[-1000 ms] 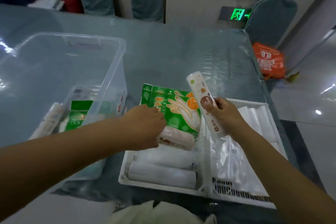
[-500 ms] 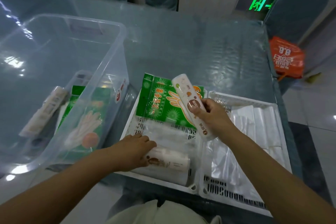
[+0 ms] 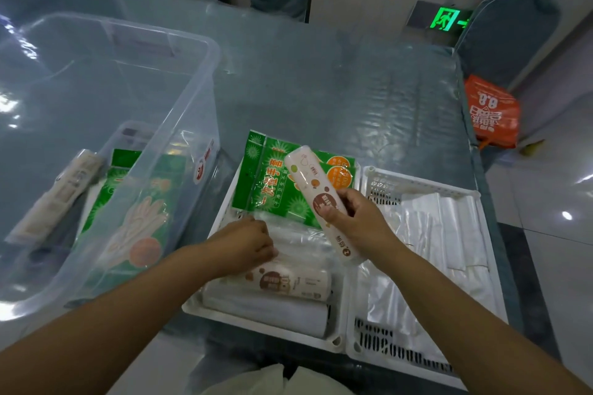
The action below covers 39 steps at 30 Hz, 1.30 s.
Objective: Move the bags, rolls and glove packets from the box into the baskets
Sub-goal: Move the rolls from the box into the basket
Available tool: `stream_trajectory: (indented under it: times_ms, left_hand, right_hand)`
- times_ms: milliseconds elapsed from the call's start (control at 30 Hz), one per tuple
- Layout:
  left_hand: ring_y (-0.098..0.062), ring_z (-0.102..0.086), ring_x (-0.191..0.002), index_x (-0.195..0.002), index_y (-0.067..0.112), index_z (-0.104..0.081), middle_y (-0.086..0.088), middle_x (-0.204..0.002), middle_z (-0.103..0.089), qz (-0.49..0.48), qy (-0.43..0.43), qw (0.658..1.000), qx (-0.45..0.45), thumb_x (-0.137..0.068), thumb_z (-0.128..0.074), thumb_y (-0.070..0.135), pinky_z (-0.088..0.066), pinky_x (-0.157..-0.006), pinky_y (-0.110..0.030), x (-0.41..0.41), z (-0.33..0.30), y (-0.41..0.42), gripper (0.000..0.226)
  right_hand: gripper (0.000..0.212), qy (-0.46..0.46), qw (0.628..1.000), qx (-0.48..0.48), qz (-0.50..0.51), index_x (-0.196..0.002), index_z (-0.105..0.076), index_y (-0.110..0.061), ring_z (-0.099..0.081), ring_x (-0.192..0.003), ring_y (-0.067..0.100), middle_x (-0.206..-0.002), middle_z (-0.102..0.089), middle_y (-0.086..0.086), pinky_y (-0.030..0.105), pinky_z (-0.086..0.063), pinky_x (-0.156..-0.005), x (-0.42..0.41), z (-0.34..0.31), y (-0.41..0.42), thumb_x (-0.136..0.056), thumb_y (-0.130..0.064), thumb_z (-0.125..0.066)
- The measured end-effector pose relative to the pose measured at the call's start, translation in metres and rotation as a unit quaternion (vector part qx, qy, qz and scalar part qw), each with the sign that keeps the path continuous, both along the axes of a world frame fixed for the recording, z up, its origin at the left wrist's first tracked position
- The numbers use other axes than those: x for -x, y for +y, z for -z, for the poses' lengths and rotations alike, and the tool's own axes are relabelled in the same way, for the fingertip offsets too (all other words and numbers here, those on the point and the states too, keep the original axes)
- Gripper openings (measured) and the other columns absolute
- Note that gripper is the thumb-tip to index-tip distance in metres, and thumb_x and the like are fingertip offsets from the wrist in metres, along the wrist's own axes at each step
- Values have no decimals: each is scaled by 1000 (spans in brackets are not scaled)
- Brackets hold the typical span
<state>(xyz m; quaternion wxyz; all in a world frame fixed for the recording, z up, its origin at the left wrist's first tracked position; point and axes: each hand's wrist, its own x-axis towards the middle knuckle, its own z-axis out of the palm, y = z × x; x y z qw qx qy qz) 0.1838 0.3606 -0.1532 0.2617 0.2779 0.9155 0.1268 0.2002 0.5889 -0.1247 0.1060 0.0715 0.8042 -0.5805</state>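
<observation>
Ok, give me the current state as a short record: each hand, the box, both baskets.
left hand: fingers curled, resting on the clear wrapped goods in the left basket, just above the printed roll lying there; a grip is not clear
right hand: holds a printed roll tilted over the left basket
clear box: still contains glove packets and a roll
left basket: green glove packets at far end, rolls at near end
right basket: clear folded bags

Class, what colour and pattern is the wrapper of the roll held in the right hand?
Cream-white with brown and orange printed motifs, seen in the head view on the roll gripped by the right hand.
</observation>
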Motion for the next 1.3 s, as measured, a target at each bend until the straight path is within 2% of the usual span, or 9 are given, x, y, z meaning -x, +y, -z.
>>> stream_trajectory:
  times_ms: [67, 167, 233, 367, 467, 733, 867, 1133, 1300]
  left_hand:
    - [-15, -44, -104, -107, 25, -62, 0, -122, -52, -22, 11, 1000, -17, -88, -56, 33, -39, -84, -28, 6, 2, 7, 22]
    - [-12, -46, -98, -123, 32, -51, 2, -132, -46, -27, -7, 1000, -13, -81, -67, 27, -39, -80, -23, 14, 8, 14, 45]
    - [-14, -50, -100, -130, 31, -45, 1, -136, -45, -9, -9, 1000, 11, -81, -66, 27, -38, -77, -22, 18, 9, 17, 53]
    - [-25, -42, -124, -138, 24, -38, -6, -141, -41, 17, -14, 999, 49, -85, -60, 25, -36, -98, -31, 20, 13, 27, 57]
    - [-28, -47, -117, -136, 19, -38, -11, -137, -41, -16, -53, 997, 49, -89, -56, 33, -41, -89, -30, 18, 12, 33, 53]
    - [-13, -58, -63, -99, 16, -57, -2, -90, -62, -66, -195, 978, 29, -85, -59, 40, -47, -51, -22, 19, 8, 33, 28]
    - [-9, -53, -52, -87, 19, -65, 4, -70, -61, -92, -213, 973, 15, -88, -58, 34, -43, -47, -17, 20, 11, 31, 17]
    - [-21, -57, -75, -85, 21, -61, -4, -82, -62, -81, -61, 995, -18, -92, -50, 29, -48, -70, -29, 24, 8, 29, 15]
    - [-26, -57, -76, -83, 17, -57, -6, -83, -62, -109, 114, 984, -81, -92, -47, 25, -39, -61, -29, 60, -26, 29, 16]
  right_hand:
    - [36, 13, 1000, -4, 0, -110, -57, -27, -67, -79, 3, -98, -66, -13, 20, -55, -63, -4, 3, -3, -78, -34, -71]
    - [32, 37, 999, -5, 13, -101, -57, -35, -67, -80, 1, -96, -67, -14, 21, -57, -65, -9, 3, -2, -75, -33, -74]
    - [31, 50, 998, -2, 24, -97, -56, -38, -67, -78, 0, -94, -68, -15, 17, -55, -60, -12, 1, 1, -74, -31, -75]
    - [30, 60, 997, 6, 51, -97, -58, -35, -68, -78, 1, -93, -69, -13, 13, -52, -59, -18, -1, 12, -74, -28, -76]
    - [31, 57, 996, 21, 64, -100, -59, -29, -68, -79, 3, -95, -70, -10, 15, -52, -60, -22, 0, 17, -75, -27, -76]
    - [30, 58, 995, 26, 73, -101, -59, -26, -68, -80, 3, -97, -69, -9, 14, -52, -60, -28, -1, 19, -75, -26, -75]
    - [32, 60, 995, 23, 73, -102, -59, -25, -68, -79, 2, -97, -69, -9, 13, -52, -59, -30, -2, 19, -75, -26, -75]
    - [29, 78, 992, 22, 92, -98, -61, -31, -68, -80, 3, -93, -71, -12, 15, -52, -60, -31, -4, 22, -73, -26, -77]
    - [30, 85, 990, 21, 112, -99, -60, -33, -67, -80, 1, -94, -70, -12, 13, -52, -60, -27, -11, 26, -73, -30, -76]
